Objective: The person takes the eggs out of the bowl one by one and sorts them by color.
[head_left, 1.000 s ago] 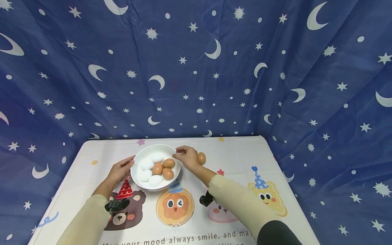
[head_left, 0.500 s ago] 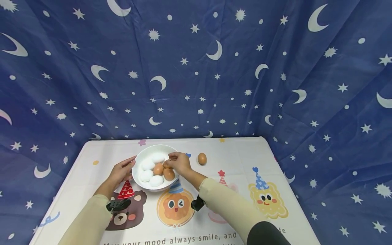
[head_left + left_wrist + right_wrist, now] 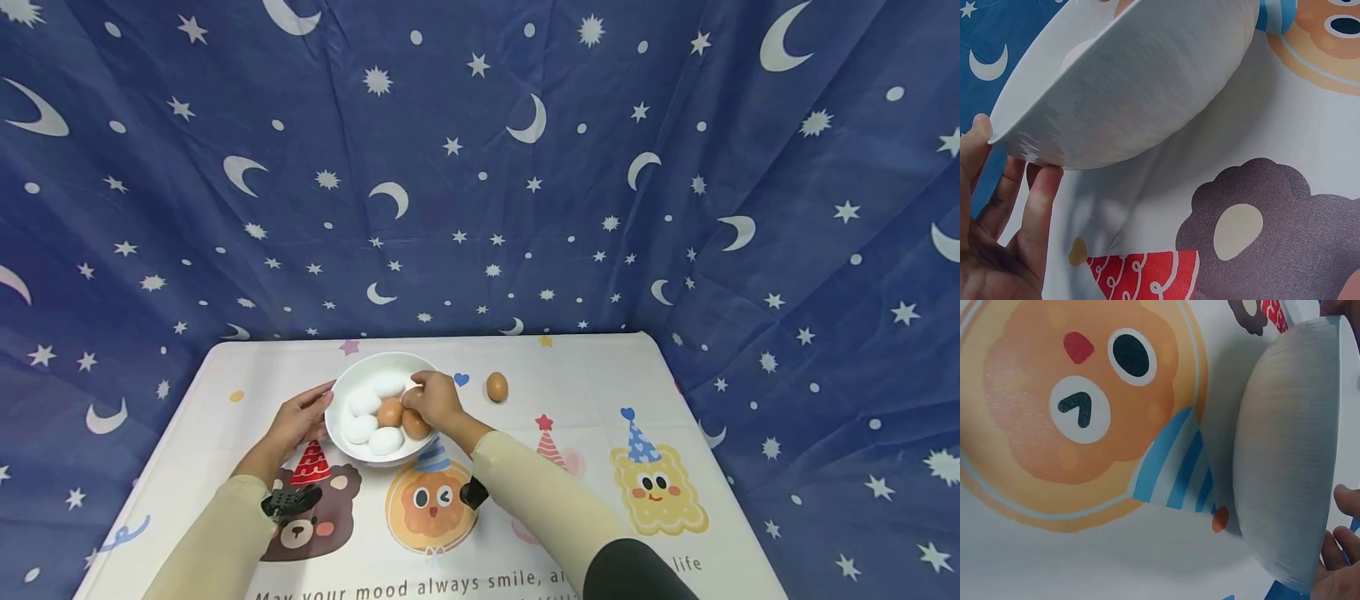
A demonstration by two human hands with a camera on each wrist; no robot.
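A white bowl (image 3: 390, 363) holds several white eggs (image 3: 361, 430) and several brown eggs (image 3: 390, 412). At its left side, my left hand (image 3: 297, 418) grips the rim; the left wrist view shows fingertips at the rim and against the outer wall of the bowl (image 3: 1147, 100). Reaching over the right rim, my right hand (image 3: 441, 403) has its fingers on a brown egg (image 3: 412, 398) inside, which they partly cover. From the right wrist, the side of the bowl (image 3: 1285, 450) hides that egg, and only part of the right hand (image 3: 1341, 550) shows.
One brown egg (image 3: 497, 387) lies on the table to the right of the bowl. A white cloth (image 3: 585, 383) printed with cartoon faces and lettering covers the table. Behind it hangs a blue curtain (image 3: 480, 208) with moons and stars.
My right hand has moved from the bowl's right rim in over the brown eggs, exposing the loose egg on the table. My left hand stays at the left rim.
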